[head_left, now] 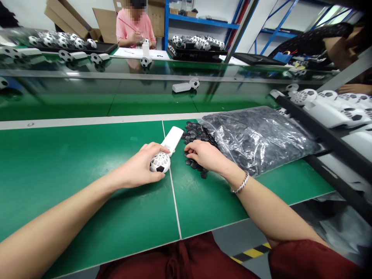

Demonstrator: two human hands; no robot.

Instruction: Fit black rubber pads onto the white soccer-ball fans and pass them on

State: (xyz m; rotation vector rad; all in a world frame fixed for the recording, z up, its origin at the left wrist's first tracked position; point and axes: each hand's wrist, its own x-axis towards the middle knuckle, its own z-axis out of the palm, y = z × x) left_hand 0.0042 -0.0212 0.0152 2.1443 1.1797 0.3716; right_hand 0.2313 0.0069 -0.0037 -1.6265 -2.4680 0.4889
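Note:
My left hand (142,164) is wrapped round the ball-shaped head of a white handheld fan (167,152) patterned like a football, which lies on the green table (72,170) with its handle pointing away. My right hand (205,155) rests with curled fingers on a pile of small black pieces (194,133) spilling from a clear plastic bag (258,135); its fingertips pinch among the pieces, and what they hold is too small to make out. A bead bracelet is on my right wrist.
A glossy conveyor belt (116,93) runs beyond the table with a finished fan (186,86) on it. A black rack (325,128) at the right holds several fans. Across the belt sits a person in pink (134,28); another person's arm (345,42) shows at far right.

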